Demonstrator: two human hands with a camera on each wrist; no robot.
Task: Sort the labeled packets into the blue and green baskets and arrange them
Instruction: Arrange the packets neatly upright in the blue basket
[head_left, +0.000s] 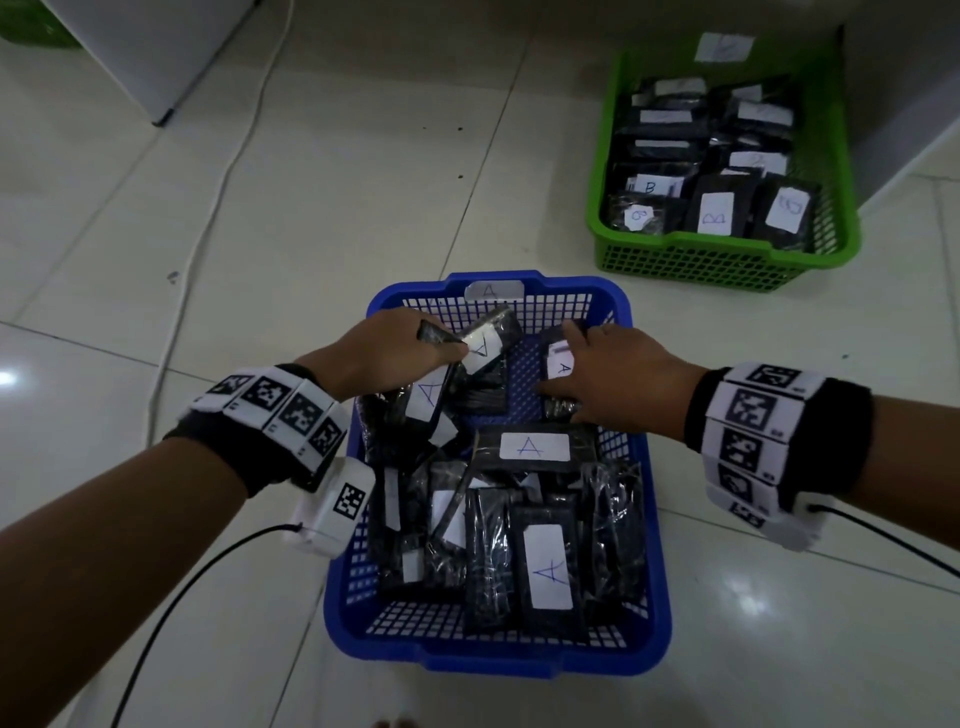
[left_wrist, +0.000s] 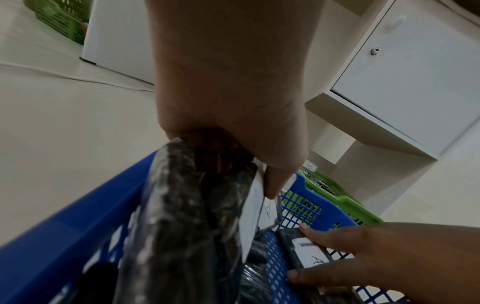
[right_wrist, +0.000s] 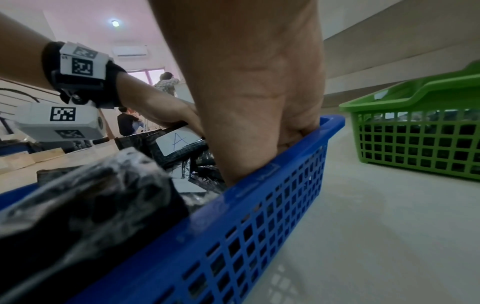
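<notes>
Both hands were in the blue basket (head_left: 652, 631) on the floor. Left hand (head_left: 387, 353) clutched a tilted A-labeled packet (head_left: 485, 345) at the far end. Right hand (head_left: 618, 382), fingers flat, pressed another A packet (head_left: 558, 364) against the bottom. Green basket (head_left: 727, 260) with B packets (head_left: 717, 208) sat well apart.

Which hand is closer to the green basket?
The right hand. It lies on an A packet at the blue basket's far right side, on the green basket's side. The left hand grips packets farther left.
</notes>
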